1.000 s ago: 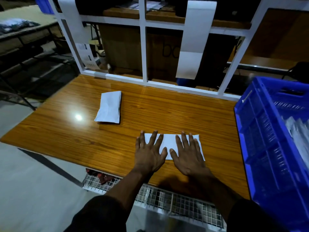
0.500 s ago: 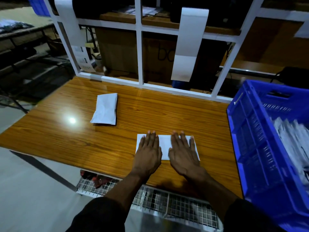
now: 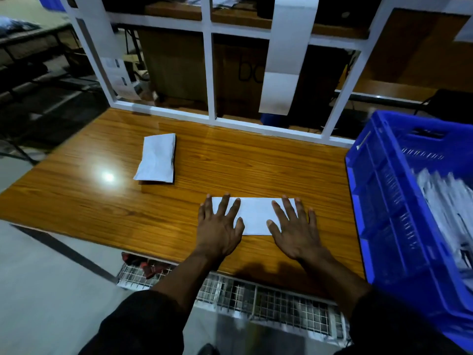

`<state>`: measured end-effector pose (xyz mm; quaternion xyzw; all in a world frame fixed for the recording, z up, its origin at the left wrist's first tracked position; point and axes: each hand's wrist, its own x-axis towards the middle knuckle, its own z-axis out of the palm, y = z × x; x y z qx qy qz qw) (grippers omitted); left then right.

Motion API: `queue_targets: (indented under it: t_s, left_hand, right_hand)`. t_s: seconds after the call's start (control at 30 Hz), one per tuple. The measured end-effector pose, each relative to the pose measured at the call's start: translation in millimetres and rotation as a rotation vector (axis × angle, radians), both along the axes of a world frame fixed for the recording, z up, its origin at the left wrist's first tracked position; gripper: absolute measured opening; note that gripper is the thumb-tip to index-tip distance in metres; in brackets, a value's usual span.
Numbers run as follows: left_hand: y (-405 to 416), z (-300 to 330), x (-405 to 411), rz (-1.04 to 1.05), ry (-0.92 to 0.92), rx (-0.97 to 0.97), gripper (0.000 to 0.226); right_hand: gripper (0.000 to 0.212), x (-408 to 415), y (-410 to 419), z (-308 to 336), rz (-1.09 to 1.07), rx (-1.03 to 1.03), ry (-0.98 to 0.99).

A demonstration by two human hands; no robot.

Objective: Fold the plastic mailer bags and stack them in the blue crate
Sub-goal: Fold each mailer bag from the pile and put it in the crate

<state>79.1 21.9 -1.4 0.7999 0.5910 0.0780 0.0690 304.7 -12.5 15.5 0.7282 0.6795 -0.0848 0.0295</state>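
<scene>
Since the earlier frames both hands had slid apart along the folded mailer bag [image 3: 254, 216], from side by side near its middle to its two ends. The left hand [image 3: 220, 226] lay flat with fingers spread over the bag's left end; the right hand [image 3: 294, 230] lay likewise on the right end, neither gripping (the stroke read as smoothing a crease).

The bag lay as a narrow white strip near the front edge of the wooden table [image 3: 256, 162]. A second stack of white mailers [image 3: 156, 157] sat well apart, toward the far left, seemingly awaiting handling. The blue crate [image 3: 384, 201] stood at the right, already holding white bags whose number could not be told. The work appeared partly done: this bag remained to be finished and crated.
</scene>
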Motion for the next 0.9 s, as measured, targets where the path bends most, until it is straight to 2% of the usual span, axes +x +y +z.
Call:
queue_targets:
  t_s: [0.17, 0.27, 0.33, 0.47, 0.57, 0.63, 0.7, 0.8, 0.9]
  left_hand:
    - [1, 2, 1, 0.016, 0.015, -0.022, 0.073]
    - [3, 1, 1, 0.0, 0.045, -0.036, 0.072]
    - [4, 2, 0, -0.02, 0.051, -0.04, 0.074]
    - [5, 2, -2, -0.036, 0.044, -0.047, 0.077]
    - [5, 0, -1, -0.038, 0.036, -0.041, 0.074]
    - [5, -1, -2, -0.044, 0.031, -0.034, 0.073]
    - [4, 0, -2, -0.047, 0.019, -0.035, 0.074]
    - [1, 4, 0, -0.059, 0.0, -0.051, 0.081]
    - [-4, 7, 0, -0.134, 0.031, 0.023, 0.091]
  right_hand:
    - [0.081, 2, -2, 9, -0.032, -0.065, -0.01]
    - [0.08, -10, -7, 11, 0.176, 0.046, -0.049]
    - [0.074, -20, -7, 8, 0.332, 0.032, 0.001]
    - [0.07, -17, -9, -1, 0.378, 0.058, 0.157]
    - [0.051, 1, -14, -7, 0.418, 0.208, 0.356]
    - [0.036, 8, -16, -9, 0.446, 0.32, 0.39]
    - [0.024, 7, -16, -10, 0.451, 0.42, 0.359]
    - [0.01, -3, -13, -8, 0.454, 0.46, 0.275]
    - [0.011, -10, -8, -1, 0.413, 0.458, 0.246]
